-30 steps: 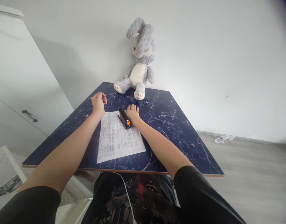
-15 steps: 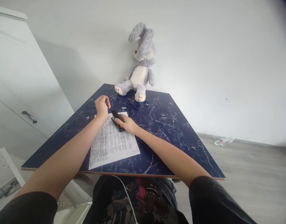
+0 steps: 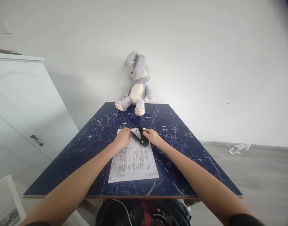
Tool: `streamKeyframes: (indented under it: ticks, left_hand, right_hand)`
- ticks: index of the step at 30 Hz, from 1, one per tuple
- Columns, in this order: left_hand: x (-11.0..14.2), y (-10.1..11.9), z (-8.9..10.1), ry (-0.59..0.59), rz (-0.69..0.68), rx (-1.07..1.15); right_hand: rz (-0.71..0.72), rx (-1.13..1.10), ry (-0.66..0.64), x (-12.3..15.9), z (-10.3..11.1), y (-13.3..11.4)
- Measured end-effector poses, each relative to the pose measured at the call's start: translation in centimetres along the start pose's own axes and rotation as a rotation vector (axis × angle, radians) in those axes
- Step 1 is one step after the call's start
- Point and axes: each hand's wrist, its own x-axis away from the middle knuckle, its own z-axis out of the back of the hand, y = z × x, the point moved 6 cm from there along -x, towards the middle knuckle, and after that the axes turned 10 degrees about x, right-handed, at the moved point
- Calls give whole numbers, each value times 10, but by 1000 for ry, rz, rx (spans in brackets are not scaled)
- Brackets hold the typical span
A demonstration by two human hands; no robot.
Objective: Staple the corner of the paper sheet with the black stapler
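Observation:
A black stapler (image 3: 144, 140) is over the upper right part of a printed sheet of paper (image 3: 133, 168), its two arms spread apart in a V. My right hand (image 3: 153, 137) is closed around the stapler's right side near its hinge end. The fingertips of my left hand (image 3: 123, 138) are closed at the free end of the stapler's left arm, above the paper's upper left part. Just beyond the paper's top edge lies a small grey strip (image 3: 124, 123), perhaps staples.
A grey plush rabbit (image 3: 136, 91) sits at the far edge of the dark blue marbled table (image 3: 179, 147), against the white wall. A white cabinet (image 3: 24, 103) stands to the left. Clear plastic packaging (image 3: 239, 148) lies on the floor at right.
My left hand has come down from above the table to the stapler. The stapler's arms have swung wide apart. The camera view has tilted up and shifted left.

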Motion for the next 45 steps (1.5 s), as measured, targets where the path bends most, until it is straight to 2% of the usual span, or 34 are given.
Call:
streamKeyframes:
  ticks: [3,7,10,14,17,20,24,26,28,31,34,39,45]
  left_hand:
    - [4,3,-12,-84,-66,-58]
    - [2,6,-24,-76,-99,-33]
    - [-3,9,-33,-83,-124,-7]
    - [-7,10,-40,-118,-153,99]
    - [-8,9,-39,-72,-100,162]
    - [-11,8,-27,-30,-86,192]
    - [-22,-14,13,68,-37,81]
    - [-26,-36,26,7,53,-26]
    - [-26,-54,27,-120,136,-103]
    - [-24,-62,24,-190,163,-175]
    - [-22,-57,30,-88,175,-253]
    - [-15,-57,57,95,295,-362]
    - [-9,-59,75,161,372,-419]
  right_hand:
    - [6,89,65,9,7,3]
    - [41,275,213,17,16,-2]
    - [88,325,279,18,29,-3]
    - [207,229,313,18,51,-4]
    - [281,163,239,20,53,-4]
    - [336,222,94,22,39,-3]
    - [349,328,3,23,28,0]
    - [337,344,-11,23,28,1]
    - [340,353,-10,22,29,1]
    - [355,366,7,22,30,1]
    - [368,355,4,22,30,2]
    - [471,295,-50,26,32,-1]
    - [456,202,11,23,35,3]
